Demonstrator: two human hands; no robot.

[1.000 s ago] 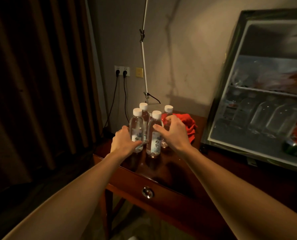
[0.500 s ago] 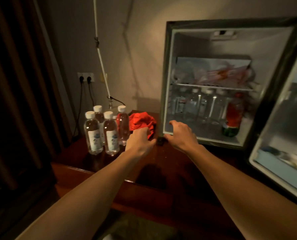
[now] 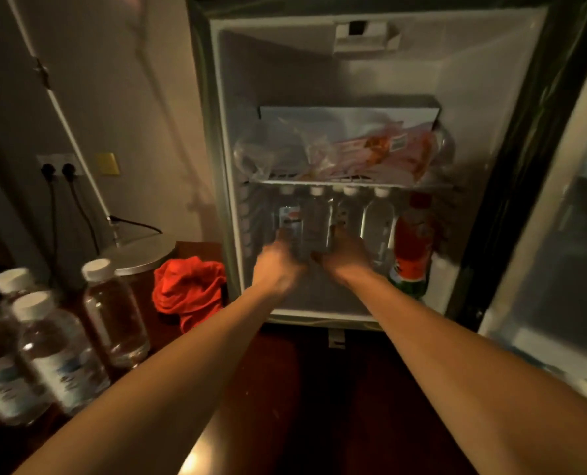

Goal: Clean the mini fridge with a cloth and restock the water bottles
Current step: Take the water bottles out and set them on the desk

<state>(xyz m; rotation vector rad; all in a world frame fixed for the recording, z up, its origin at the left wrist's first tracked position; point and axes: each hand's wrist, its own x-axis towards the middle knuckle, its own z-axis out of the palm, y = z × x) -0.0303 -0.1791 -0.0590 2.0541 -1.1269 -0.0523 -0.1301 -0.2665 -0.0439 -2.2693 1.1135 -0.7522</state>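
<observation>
- Fridge (image 3: 216, 132), a boxy mini unit with a dark frame and pale smooth plastic lining, is seen standing open on the dark polished wooden table (image 3: 319, 389); its door (image 3: 559, 234) is swung out to the right of both hands.
- Both bare arms are stretched into the lower compartment. The left hand (image 3: 278, 265) and the right hand (image 3: 346, 255) are placed either side of one clear plastic bottle (image 3: 314, 228) in the row; the fingers of each grip appear curled against its sides, though motion blur leaves it impossible to tell whether the bottle is truly clamped.
- More cylindrical clear bottles with white screw caps are lined up just behind and beside the hands, under a thin wire shelf (image 3: 350, 182).
- Just right of the right hand, a red drink bottle (image 3: 411, 241) with a green base is stood upright.
- Above the hands, on the wire shelf, crinkled transparent plastic bags (image 3: 336, 152) are laid, one with orange-red printing.
- Left of the left hand, outside the fridge, a crumpled red cloth (image 3: 189, 289) is bunched on the table.
- Further left and nearer the camera, four water bottles (image 3: 59, 354) with white caps and pale labels are grouped upright on the table.
- Behind the cloth, a round metal base (image 3: 141, 255) with a slim white pole is seen, and two dark plugs (image 3: 59, 169) are set in a wall socket.
</observation>
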